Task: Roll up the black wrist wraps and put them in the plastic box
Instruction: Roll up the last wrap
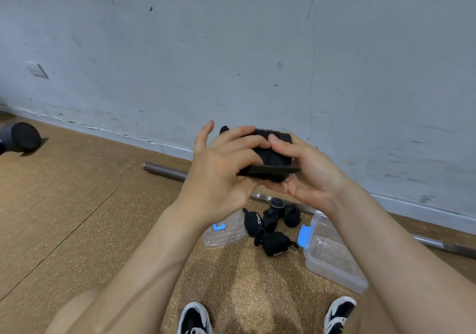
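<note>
Your left hand (221,171) and right hand (309,179) both clamped round wrist wrap (273,159) — soft, light, springy, likely to unroll. Pinch roll body, hold stiff tail strap taut.

The scene is taken from one wide-angle camera worn on the head, aimed forward and steeply down. The left hand (219,171) and right hand (311,179) are caught close at centre. The near edge is marked by the shoes (194,318), and the far half is filled by the wall (231,50).
</note>
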### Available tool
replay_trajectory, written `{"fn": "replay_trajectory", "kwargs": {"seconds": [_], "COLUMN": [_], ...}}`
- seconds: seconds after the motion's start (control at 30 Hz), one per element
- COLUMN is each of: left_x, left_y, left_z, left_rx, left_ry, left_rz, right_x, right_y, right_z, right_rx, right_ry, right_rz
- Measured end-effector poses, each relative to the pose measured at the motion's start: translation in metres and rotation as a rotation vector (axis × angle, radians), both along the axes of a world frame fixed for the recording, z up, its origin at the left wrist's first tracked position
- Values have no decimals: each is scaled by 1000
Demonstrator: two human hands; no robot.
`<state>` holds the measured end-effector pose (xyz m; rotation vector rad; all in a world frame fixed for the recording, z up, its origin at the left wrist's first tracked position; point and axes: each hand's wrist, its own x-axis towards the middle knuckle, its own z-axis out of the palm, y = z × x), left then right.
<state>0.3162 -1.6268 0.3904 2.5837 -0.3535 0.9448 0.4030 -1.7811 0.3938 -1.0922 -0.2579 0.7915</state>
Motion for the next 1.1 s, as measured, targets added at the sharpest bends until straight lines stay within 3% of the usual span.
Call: {"fn": "replay_trajectory", "kwargs": {"seconds": [0.17,0.3,0.43,0.6,0.8,1.0,1.1], "left_x": [-2,-2,-7,-13,-7,2,4], "left_y": [-3,1,-6,-18,-3,0,0], "left_z": [10,14,16,20,23,24,25], "left_rx": [69,160,338,410,267,80,-61], "left_ry": [-40,33,38,80,69,10,81], "left_rz": [-121,-138,-104,-98,-24,30,49], "right_x": [6,8,8,4,0,0,-2], "right_y": [-4,-4,-3,5,7,3,5], "right_z": [-2,-3,-4,-11,-13,-10,-8], "right_rx": [18,14,9,-60,-166,-184,-210], "right_ry": [-23,-46,-153,-342,-554,-563,-591], "right_rz": [-136,-184,-242,-264,-179,-132,-122]}}
